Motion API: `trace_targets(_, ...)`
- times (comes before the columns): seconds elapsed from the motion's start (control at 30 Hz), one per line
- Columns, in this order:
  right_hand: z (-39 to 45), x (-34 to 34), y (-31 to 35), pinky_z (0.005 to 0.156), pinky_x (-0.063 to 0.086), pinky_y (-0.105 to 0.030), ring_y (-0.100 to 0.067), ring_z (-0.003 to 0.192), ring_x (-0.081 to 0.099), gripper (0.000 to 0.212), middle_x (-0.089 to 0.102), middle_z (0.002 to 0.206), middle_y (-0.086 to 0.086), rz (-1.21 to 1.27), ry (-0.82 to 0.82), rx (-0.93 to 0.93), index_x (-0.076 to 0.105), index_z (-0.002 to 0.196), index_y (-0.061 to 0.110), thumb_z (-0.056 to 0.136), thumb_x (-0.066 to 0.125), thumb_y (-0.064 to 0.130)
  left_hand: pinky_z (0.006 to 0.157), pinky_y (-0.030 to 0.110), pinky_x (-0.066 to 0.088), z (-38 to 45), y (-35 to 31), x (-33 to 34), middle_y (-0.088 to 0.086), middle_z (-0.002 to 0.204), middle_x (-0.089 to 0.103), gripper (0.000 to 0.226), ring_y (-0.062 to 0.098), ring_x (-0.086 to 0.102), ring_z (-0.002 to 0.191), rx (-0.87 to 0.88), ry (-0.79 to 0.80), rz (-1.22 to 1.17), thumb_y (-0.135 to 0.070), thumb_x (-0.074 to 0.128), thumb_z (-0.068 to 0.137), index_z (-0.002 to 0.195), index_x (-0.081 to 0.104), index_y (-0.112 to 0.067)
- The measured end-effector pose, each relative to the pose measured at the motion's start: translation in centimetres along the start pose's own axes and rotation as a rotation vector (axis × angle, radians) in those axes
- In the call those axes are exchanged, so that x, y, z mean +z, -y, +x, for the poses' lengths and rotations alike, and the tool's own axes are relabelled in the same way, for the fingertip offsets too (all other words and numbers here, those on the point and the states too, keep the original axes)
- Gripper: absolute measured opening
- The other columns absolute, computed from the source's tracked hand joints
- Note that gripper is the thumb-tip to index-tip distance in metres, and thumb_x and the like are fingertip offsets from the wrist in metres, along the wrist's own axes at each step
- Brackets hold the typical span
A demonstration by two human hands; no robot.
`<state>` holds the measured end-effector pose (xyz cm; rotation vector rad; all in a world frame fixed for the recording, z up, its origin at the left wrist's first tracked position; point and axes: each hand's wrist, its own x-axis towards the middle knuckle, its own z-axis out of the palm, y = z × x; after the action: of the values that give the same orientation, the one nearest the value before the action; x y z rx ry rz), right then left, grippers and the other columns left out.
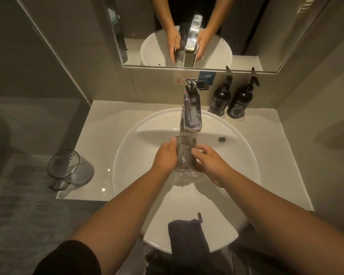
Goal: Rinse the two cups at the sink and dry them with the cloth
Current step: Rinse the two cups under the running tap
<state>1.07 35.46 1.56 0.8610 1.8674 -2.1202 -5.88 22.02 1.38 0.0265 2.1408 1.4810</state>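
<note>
A clear glass cup [185,153] stands upright over the white round sink [131,147], under water running from the chrome tap [191,112]. My left hand [165,157] wraps its left side and my right hand [209,163] holds its right side. A second clear cup with a handle [70,169] stands on the counter left of the sink. A dark cloth [187,239] hangs over the sink's near rim.
Two dark pump bottles [219,98] [239,102] stand at the back right of the white counter [99,124]. A mirror [187,32] hangs above the tap. Grey walls close in on both sides.
</note>
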Motion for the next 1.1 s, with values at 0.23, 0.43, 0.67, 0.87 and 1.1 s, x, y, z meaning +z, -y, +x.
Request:
trace_targets(0.23, 0.1, -0.9, 0.2, 0.083, 0.057, -0.037, -0.018, 0.091, 0.07, 0.042, 0.07, 0.107, -0.008, -0.135, -0.126, -0.041, 0.058, 0.116, 0.014, 0.088, 0.062, 0.046, 0.087, 0.038, 0.06, 0.0, -0.6, 1.9, 0.011, 0.11, 0.077, 0.064, 0.027, 0.075, 0.099, -0.313, 0.216, -0.181, -0.064, 0.029, 0.101, 0.12, 0.069, -0.018)
trace_targets(0.43, 0.0, -1.3, 0.8, 0.086, 0.056, -0.044, -0.022, 0.091, 0.069, 0.031, 0.07, 0.099, -0.005, -0.259, -0.233, -0.107, 0.063, 0.099, 0.019, 0.09, 0.057, 0.048, 0.079, 0.042, 0.062, 0.5, -0.8, 2.8, 0.011, 0.106, 0.076, 0.054, 0.03, 0.075, 0.095, -0.374, 0.121, -0.189, -0.055, 0.025, 0.104, 0.117, 0.066, -0.021)
trace_targets(0.67, 0.2, -1.2, 1.9, 0.082, 0.058, -0.047, -0.03, 0.088, 0.07, 0.054, 0.073, 0.094, -0.011, -0.304, -0.191, 0.035, 0.072, 0.096, 0.013, 0.093, 0.042, 0.058, 0.064, 0.039, 0.064, 1.0, -0.6, 2.1, 0.013, 0.088, 0.079, 0.057, 0.03, 0.078, 0.081, -0.454, 0.139, -0.155, -0.053, 0.024, 0.106, 0.113, 0.067, -0.016)
trace_targets(0.87, 0.5, -1.7, 3.8, 0.044, 0.047, -0.021, -0.019, 0.042, 0.059, 0.071, 0.066, 0.062, -0.012, -0.503, 0.016, 0.333, 0.067, 0.089, 0.01, 0.089, 0.033, 0.073, 0.049, 0.03, 0.059, 0.1, 0.2, 0.9, 0.007, 0.072, 0.079, 0.077, 0.021, 0.077, 0.063, -0.663, 0.337, -0.206, -0.081, 0.029, 0.09, 0.101, 0.069, -0.016)
trace_targets(1.1, 1.1, -1.6, 3.3, 0.05, 0.048, -0.023, -0.022, 0.043, 0.058, 0.069, 0.065, 0.059, -0.014, -0.549, 0.115, 0.342, 0.068, 0.093, 0.006, 0.091, 0.037, 0.068, 0.054, 0.036, 0.062, -0.1, 0.8, 0.1, 0.011, 0.08, 0.08, 0.07, 0.027, 0.078, 0.071, -0.702, 0.404, -0.286, -0.077, 0.044, 0.089, 0.109, 0.069, -0.015)
